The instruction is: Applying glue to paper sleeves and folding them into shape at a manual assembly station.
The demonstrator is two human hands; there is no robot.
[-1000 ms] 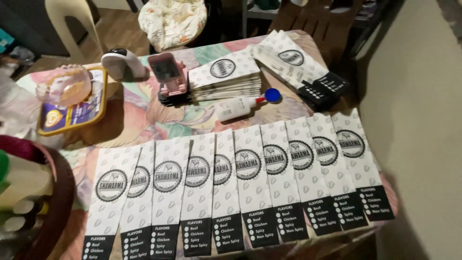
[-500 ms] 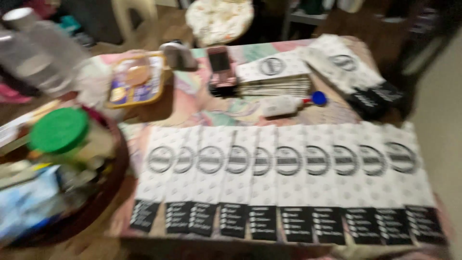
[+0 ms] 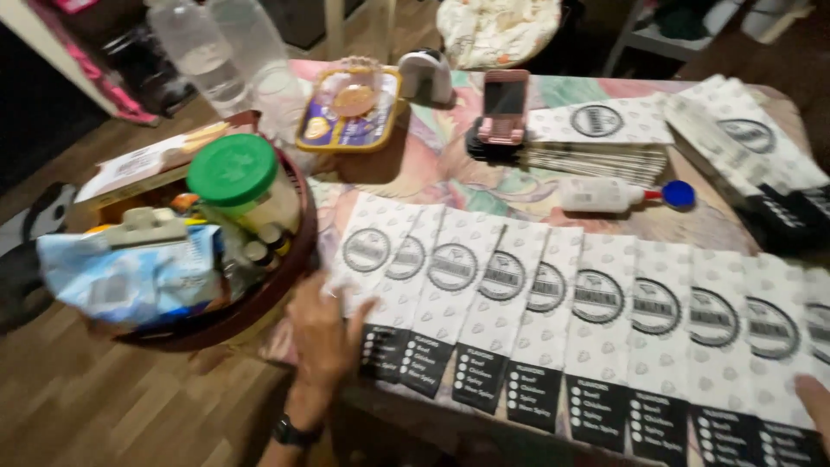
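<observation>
A row of several white paper sleeves with a round black emblem and a black lower panel lies overlapped along the near edge of the table. My left hand, with a dark watch on the wrist, rests flat with fingers spread on the leftmost sleeve. Only the fingertips of my right hand show at the right edge, touching the sleeves there. A stack of the same sleeves sits farther back, a white glue bottle with a blue cap lying in front of it.
A round brown basket at the left holds a green-lidded jar and a blue packet. Behind stand two clear plastic bottles, a yellow tray, a pink phone and another sleeve stack at the far right.
The view has swung left, bringing the basket and bottles into sight. My left hand has come in onto the leftmost sleeve, and my right fingertips have appeared at the right edge.
</observation>
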